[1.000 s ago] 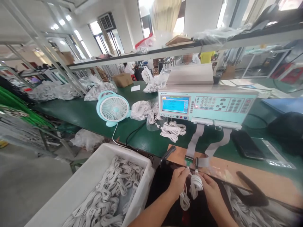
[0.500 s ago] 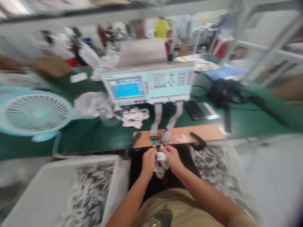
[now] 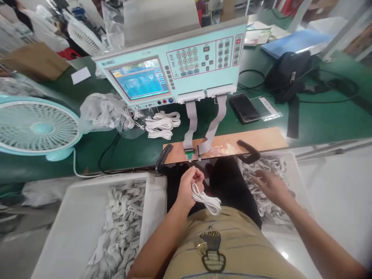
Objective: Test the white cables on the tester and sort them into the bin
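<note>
A coiled white cable hangs from my left hand, whose fingers are closed round part of it in front of the bench edge. My right hand is over the right bin of cables, fingers loosely apart, and I make out no cable in it. Two grey ribbon cables run down from the light-blue tester to small connectors. One is a green connector board at the front of the wooden strip; the other is a connector right beside it.
Left of my lap stands a white bin with many coiled cables. On the green bench are a fan, bundled white cables, a phone and a black bag. Black clamps hold the strip's ends.
Both hands were together at the connectors with the white cable. My left hand has drawn back with the coil, and my right hand has moved right to the bin. The view has tilted down.
</note>
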{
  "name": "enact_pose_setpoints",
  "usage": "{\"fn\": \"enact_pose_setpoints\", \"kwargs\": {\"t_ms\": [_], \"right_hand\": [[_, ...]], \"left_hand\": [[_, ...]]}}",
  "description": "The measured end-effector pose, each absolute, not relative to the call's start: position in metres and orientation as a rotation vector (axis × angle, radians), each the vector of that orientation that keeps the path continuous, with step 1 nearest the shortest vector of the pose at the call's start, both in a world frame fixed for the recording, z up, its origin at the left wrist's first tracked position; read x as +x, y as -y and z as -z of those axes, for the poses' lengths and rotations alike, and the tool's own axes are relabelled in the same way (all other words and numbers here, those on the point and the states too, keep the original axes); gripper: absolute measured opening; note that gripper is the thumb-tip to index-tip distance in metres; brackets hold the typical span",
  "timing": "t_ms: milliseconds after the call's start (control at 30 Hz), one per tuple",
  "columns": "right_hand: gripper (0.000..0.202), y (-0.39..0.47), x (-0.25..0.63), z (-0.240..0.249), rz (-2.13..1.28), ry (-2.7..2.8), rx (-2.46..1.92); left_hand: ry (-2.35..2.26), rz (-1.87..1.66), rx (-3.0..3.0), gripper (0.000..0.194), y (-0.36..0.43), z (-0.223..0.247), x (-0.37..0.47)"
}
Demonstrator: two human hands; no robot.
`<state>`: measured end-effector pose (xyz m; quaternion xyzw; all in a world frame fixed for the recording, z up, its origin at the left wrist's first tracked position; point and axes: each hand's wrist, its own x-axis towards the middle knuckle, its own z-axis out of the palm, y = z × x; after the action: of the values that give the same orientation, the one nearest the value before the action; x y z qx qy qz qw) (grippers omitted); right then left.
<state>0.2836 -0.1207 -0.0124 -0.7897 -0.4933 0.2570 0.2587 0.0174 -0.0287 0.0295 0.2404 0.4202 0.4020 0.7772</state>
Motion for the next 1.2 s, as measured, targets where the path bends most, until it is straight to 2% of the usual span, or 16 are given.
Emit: {"fn": "enact_pose_setpoints", "kwargs": {"t_ms": [100,200,267,367,433,533,633,800,967,1067,1200], "right_hand": [[0.037,0.123,0.235,0.0,-1.508,1.289,-1.504],[0.04,0.115,0.191,-0.015,-1.898,1.206,-1.037],[0.034,0.109,0.176,-0.018,-1.845,1.246,-1.034],[0.022,0.104,0.169,-0.014,-1.485,1.49,-1.258],[0.02,0.102,0.167,-0.01,-1.248,1.667,-1.339],[0.015,0.101,0.163,-0.006,-1.1,1.831,-1.348],[0.013,0.1,0.158,-0.007,-1.074,1.888,-1.364],[0.018,0.102,0.155,-0.011,-1.166,1.803,-1.38],[0.021,0.105,0.155,-0.007,-1.223,1.74,-1.409],[0.015,0.103,0.156,-0.006,-1.245,1.701,-1.378],[0.012,0.098,0.155,-0.012,-1.23,1.683,-1.269]], "left_hand": [[-0.825,-0.887,0.493,0.029,0.032,-0.031,0.023],[-0.766,-0.994,0.597,0.029,0.035,-0.03,0.019],[-0.837,-1.067,0.866,0.025,0.036,-0.029,0.009],[-0.997,-1.003,1.563,0.011,0.039,-0.03,-0.009],[-0.971,-0.804,1.958,0.014,0.042,-0.033,-0.018],[-0.84,-0.475,2.214,0.025,0.047,-0.04,-0.023],[-0.795,-0.33,2.21,0.026,0.047,-0.043,-0.024],[-0.808,-0.36,2.048,0.018,0.046,-0.034,-0.025],[-0.706,-0.36,1.961,0.031,0.05,-0.025,-0.028],[-0.787,-0.392,1.857,0.023,0.054,-0.02,-0.028],[-1.05,-0.623,1.465,0.005,0.061,-0.01,-0.022]]}}
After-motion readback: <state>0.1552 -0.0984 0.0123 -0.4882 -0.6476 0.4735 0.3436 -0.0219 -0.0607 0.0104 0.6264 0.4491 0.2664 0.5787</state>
